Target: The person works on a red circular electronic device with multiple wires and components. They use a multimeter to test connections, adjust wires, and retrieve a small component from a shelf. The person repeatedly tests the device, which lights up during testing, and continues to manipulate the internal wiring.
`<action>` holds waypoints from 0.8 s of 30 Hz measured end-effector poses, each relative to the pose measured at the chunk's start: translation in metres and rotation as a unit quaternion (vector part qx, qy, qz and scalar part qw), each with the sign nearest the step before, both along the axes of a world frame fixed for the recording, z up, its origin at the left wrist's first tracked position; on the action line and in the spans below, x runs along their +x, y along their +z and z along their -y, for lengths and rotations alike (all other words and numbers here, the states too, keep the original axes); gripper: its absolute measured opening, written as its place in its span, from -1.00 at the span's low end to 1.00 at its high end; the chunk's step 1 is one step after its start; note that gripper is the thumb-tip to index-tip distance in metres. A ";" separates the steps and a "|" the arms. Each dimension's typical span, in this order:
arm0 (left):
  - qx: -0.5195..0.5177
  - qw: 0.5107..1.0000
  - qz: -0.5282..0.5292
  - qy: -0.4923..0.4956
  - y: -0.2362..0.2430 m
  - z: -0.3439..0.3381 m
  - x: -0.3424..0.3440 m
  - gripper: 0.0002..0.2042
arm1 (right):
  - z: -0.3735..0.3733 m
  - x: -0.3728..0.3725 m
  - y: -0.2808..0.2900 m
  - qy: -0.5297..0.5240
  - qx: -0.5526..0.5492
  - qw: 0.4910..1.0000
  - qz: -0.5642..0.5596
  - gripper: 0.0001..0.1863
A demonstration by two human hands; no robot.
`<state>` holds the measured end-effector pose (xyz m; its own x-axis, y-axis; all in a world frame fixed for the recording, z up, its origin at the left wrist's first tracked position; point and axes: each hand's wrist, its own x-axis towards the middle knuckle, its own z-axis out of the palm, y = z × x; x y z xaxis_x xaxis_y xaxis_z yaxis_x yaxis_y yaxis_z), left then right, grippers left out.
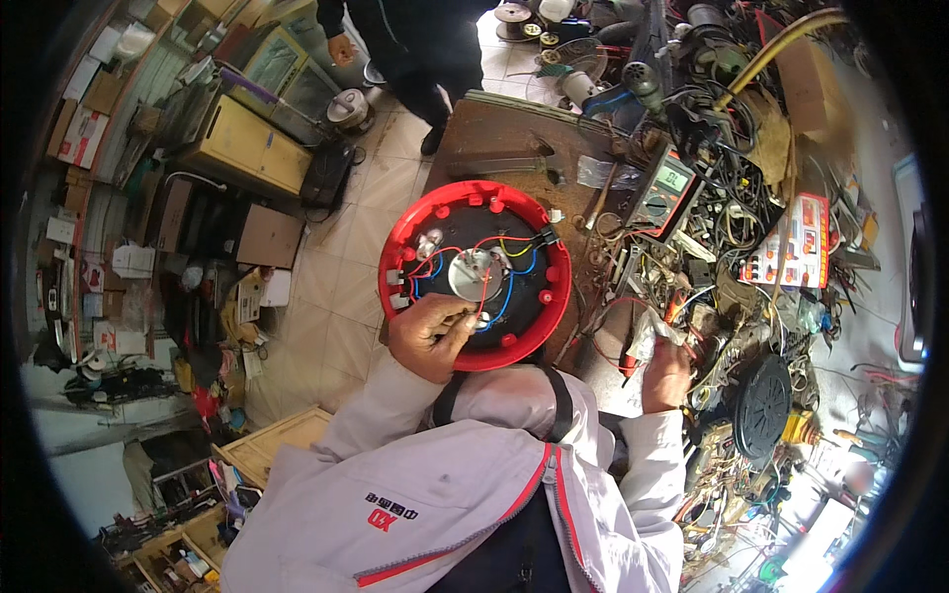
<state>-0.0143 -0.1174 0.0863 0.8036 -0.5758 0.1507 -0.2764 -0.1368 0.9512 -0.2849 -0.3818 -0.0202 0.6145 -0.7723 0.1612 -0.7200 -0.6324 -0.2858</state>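
A round red housing [560, 287] with a black inside, likely an appliance base, rests across my lap and the table's near end. Inside it are a silvery round part [471, 279] and red, blue and yellow wires. My left hand [432, 338] reaches over its near left rim, fingertips pinched on a thin red wire [485, 294] beside a small white connector [482, 321]. My right hand [666, 378] is at the table's near right, fingers curled by a crumpled whitish piece [645, 336] and a red probe-like handle [630, 366]; what it grips is partly hidden.
A multimeter [660, 198] lies switched on beyond the housing. Tangled cables and tools crowd the right side, with a black round cover [762, 404] and a printed box [794, 242]. Another person [410, 54] stands at the far side. Shelves [109, 138] line the left.
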 end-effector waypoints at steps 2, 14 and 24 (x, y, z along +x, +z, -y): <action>0.054 0.993 0.095 0.037 0.004 -0.011 0.011 -0.89 | 0.036 -0.046 -0.054 -0.057 -0.006 0.996 -0.067 -0.86; -0.052 0.984 -0.141 0.097 -0.017 -0.057 0.012 -0.84 | -0.093 0.162 0.117 0.309 0.220 0.903 0.200 -0.56; -0.047 0.966 -0.232 0.104 -0.006 -0.069 0.020 -0.80 | -0.155 0.245 0.103 0.490 0.245 0.821 0.160 -0.66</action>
